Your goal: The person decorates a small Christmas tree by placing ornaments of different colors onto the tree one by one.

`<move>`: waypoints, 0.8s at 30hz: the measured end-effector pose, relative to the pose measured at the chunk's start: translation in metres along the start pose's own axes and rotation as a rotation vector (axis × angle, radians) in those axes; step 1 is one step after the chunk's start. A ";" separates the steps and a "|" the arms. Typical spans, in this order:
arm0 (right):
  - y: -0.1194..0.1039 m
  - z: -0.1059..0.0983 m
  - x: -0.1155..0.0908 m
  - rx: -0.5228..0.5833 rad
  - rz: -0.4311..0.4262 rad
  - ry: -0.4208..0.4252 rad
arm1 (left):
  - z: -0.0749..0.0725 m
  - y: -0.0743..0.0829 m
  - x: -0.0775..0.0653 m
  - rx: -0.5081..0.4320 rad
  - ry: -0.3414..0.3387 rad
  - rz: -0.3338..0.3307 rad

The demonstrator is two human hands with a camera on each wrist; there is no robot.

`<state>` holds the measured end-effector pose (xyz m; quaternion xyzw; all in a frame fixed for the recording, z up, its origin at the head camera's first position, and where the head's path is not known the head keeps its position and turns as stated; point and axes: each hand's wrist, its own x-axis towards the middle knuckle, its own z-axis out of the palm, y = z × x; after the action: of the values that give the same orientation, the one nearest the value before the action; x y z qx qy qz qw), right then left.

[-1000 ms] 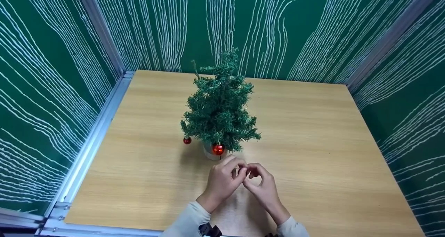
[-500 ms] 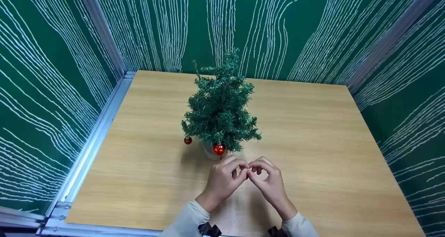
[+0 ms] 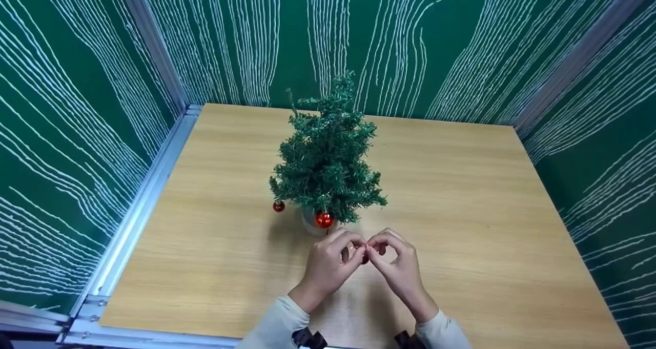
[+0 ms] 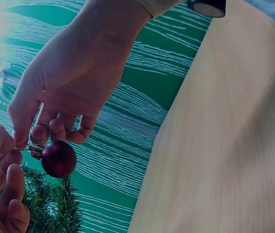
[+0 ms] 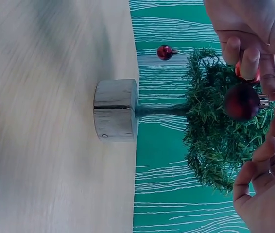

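A dark red Christmas bauble with a silvery cap hangs just below the fingertips of both hands. My left hand and right hand meet fingertip to fingertip, each pinching the bauble's thin hanging loop, which the fingers mostly hide. Just beyond the hands stands a small artificial Christmas tree. From its lower branches hang a shiny red bauble at the front and a smaller-looking red bauble on the left.
The tree stands on a round pale wooden base on a wood-grain table. Green panels with white wavy lines enclose the back and sides. A metal frame rail runs along the left table edge.
My right hand has shifted slightly right, its fingertips still meeting those of the left. The dark red bauble now shows below the fingers. The left hand has barely moved.
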<state>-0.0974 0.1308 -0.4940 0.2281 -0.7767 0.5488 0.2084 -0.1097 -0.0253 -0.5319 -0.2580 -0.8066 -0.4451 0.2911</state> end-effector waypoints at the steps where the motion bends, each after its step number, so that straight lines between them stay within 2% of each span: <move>1: 0.001 0.000 0.000 0.002 -0.006 0.002 | 0.000 0.000 0.000 -0.004 -0.003 -0.009; 8: 0.029 0.002 -0.006 0.007 0.003 0.010 | 0.000 0.001 -0.001 -0.047 -0.007 -0.053; 10: 0.031 0.002 -0.006 0.009 0.006 0.015 | -0.001 0.001 -0.001 -0.055 -0.006 -0.062; 13: 0.025 0.003 -0.003 0.017 0.002 0.028 | -0.001 0.002 -0.001 -0.050 -0.010 -0.072; 19: -0.005 -0.001 0.008 0.024 -0.002 0.023 | -0.003 0.005 0.003 -0.028 -0.026 -0.083; 24: -0.010 -0.004 0.013 0.016 0.000 0.021 | -0.006 0.007 0.010 -0.011 -0.008 -0.060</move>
<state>-0.1020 0.1304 -0.4775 0.2238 -0.7701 0.5574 0.2149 -0.1101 -0.0258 -0.5183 -0.2369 -0.8128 -0.4569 0.2730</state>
